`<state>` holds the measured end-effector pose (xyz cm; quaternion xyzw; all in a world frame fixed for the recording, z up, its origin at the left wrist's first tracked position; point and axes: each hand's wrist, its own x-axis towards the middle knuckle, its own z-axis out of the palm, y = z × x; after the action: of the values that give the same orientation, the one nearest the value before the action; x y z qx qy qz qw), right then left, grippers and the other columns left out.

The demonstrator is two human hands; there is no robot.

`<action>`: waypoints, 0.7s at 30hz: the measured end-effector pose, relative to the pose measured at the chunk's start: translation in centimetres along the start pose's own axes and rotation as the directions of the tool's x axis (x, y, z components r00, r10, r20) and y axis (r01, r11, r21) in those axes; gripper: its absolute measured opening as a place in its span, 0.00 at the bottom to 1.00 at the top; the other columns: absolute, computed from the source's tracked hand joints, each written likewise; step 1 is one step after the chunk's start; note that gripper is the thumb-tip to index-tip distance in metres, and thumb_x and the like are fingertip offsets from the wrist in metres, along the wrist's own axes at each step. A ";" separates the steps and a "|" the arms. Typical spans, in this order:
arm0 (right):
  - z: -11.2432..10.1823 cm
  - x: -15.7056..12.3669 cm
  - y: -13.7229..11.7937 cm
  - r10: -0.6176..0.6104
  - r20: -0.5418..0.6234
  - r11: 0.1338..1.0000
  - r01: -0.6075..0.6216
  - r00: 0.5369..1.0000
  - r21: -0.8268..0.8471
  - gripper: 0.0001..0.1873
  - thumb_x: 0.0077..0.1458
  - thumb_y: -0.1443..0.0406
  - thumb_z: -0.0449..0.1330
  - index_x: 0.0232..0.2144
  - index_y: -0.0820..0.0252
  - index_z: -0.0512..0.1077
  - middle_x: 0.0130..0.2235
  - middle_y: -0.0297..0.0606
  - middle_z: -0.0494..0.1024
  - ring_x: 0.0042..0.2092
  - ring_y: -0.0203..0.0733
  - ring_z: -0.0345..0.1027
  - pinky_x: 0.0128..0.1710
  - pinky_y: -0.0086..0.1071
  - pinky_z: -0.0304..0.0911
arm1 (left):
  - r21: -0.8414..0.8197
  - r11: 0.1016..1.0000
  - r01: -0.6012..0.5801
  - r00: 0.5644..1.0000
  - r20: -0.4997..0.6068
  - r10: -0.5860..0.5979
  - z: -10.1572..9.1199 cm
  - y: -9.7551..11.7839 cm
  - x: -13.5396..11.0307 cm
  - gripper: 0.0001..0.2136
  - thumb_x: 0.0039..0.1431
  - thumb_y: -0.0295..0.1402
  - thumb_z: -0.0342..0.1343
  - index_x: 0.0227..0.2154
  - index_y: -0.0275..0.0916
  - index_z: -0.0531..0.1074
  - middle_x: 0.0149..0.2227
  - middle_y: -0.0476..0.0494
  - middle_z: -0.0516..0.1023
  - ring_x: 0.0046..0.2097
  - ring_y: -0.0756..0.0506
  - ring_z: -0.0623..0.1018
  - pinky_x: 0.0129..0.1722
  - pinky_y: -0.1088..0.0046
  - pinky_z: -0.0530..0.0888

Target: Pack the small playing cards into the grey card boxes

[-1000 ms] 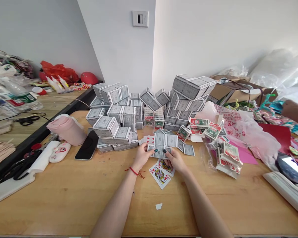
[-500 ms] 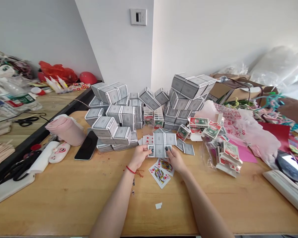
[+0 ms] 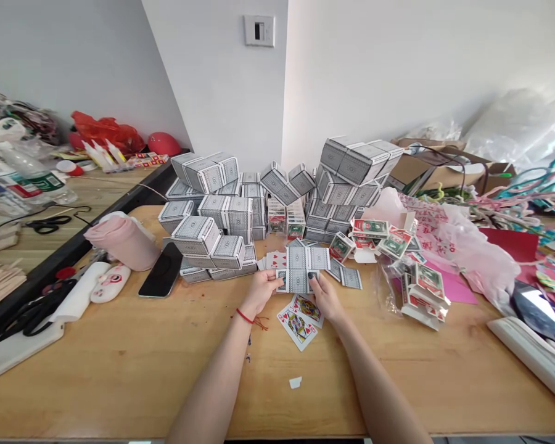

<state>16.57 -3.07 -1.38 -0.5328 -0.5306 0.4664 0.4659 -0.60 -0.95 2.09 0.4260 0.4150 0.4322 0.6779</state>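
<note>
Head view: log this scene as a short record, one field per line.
Left hand: fingers pinching the left side of grey-patterned cards
Right hand: fingers pinching the right side of the same cards
Near side: two face-up picture cards; closer to the person, a white scrap
Far side: stacked card blocks
Left side: phone with a dark screen
Right side: card boxes, crumpled plastic bag

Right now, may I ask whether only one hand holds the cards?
No, the left hand and right hand both grip the cards.
</note>
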 end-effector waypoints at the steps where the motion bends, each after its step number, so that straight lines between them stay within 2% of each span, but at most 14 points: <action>1: 0.0 0.0 -0.1 0.006 -0.001 1.000 -0.006 1.000 0.012 0.18 0.52 0.50 0.48 0.22 0.56 0.57 0.14 0.25 0.57 0.15 0.30 0.48 0.14 0.25 0.45 | -0.008 1.000 -0.003 1.000 0.000 0.003 0.1 0.0 0.0 0.06 0.39 0.31 0.60 0.20 0.33 0.72 0.18 0.49 0.71 0.22 0.52 0.68 0.24 0.78 0.63; 4: -0.1 0.2 -0.5 0.006 0.028 0.999 -0.007 1.000 0.036 0.19 0.52 0.49 0.48 0.21 0.56 0.55 0.11 0.24 0.57 0.13 0.30 0.47 0.13 0.25 0.44 | -0.007 1.000 -0.011 1.000 -0.026 0.011 0.1 -0.1 0.1 0.05 0.38 0.30 0.60 0.18 0.33 0.71 0.16 0.51 0.69 0.20 0.54 0.65 0.22 0.79 0.61; 9: -0.5 0.2 -1.0 0.058 0.097 0.996 -0.063 0.994 0.055 0.20 0.52 0.47 0.47 0.21 0.56 0.55 0.09 0.24 0.60 0.10 0.30 0.47 0.10 0.24 0.41 | 0.024 1.000 -0.004 0.999 -0.044 0.005 -0.2 -0.7 0.5 0.06 0.38 0.30 0.60 0.20 0.32 0.72 0.18 0.50 0.71 0.20 0.55 0.64 0.20 0.80 0.57; 16: -0.5 -0.1 -1.2 0.098 0.124 0.986 -0.114 0.987 0.123 0.19 0.50 0.47 0.48 0.24 0.55 0.54 0.11 0.25 0.65 0.09 0.31 0.51 0.09 0.24 0.44 | -0.026 1.000 0.017 0.999 -0.038 -0.018 -0.4 -1.5 0.9 0.08 0.37 0.31 0.61 0.23 0.33 0.72 0.23 0.45 0.74 0.26 0.50 0.71 0.26 0.76 0.65; 21: -0.4 -0.1 -1.5 0.098 0.165 0.974 -0.129 0.981 0.187 0.19 0.51 0.48 0.49 0.24 0.56 0.54 0.12 0.26 0.67 0.09 0.31 0.53 0.09 0.23 0.44 | -0.049 0.999 0.000 1.000 -0.006 0.000 -0.4 -1.6 1.0 0.09 0.39 0.31 0.60 0.25 0.32 0.73 0.26 0.44 0.75 0.27 0.50 0.71 0.27 0.76 0.65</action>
<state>16.80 -3.18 0.15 -0.4757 -0.4851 0.5825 0.4462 -0.36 -0.38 0.28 0.4078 0.4061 0.4435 0.6871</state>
